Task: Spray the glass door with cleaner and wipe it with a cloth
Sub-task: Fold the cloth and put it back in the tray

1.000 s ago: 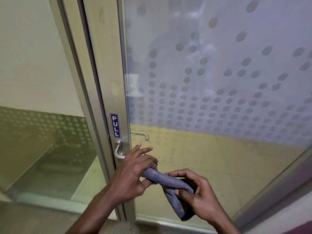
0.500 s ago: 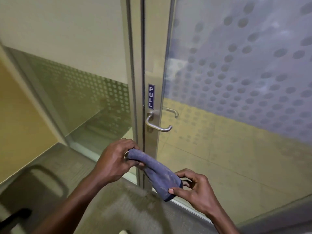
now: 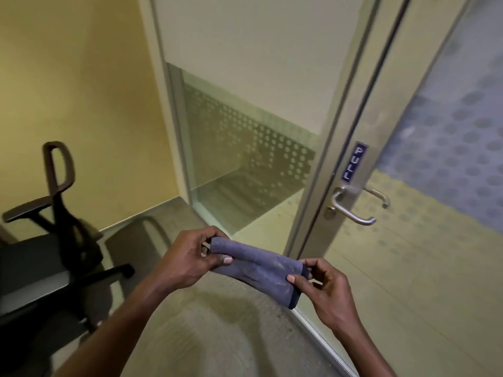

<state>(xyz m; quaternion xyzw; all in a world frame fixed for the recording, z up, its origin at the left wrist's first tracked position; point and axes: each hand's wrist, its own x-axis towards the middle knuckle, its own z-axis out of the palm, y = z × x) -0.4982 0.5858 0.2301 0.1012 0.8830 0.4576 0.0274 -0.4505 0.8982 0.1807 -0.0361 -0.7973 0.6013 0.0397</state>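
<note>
A folded blue-grey cloth (image 3: 258,268) is stretched between my two hands, low in the middle of the view. My left hand (image 3: 187,257) pinches its left end and my right hand (image 3: 324,284) pinches its lower right corner. The glass door (image 3: 435,240) with a dotted frosted band stands to the right, beyond the cloth. Its metal frame carries a blue PULL sign (image 3: 353,165) and a lever handle (image 3: 351,210). No spray bottle is in view.
A black office chair (image 3: 51,240) stands at the left, close to my left arm. A fixed glass side panel (image 3: 245,159) with dotted film sits left of the door. A yellow wall (image 3: 81,104) closes the left side. Grey carpet lies underfoot.
The view has swung left and down, so the door now sits at the right and the chair has come into view. My hands have pulled the cloth out flatter and moved away from the handle.
</note>
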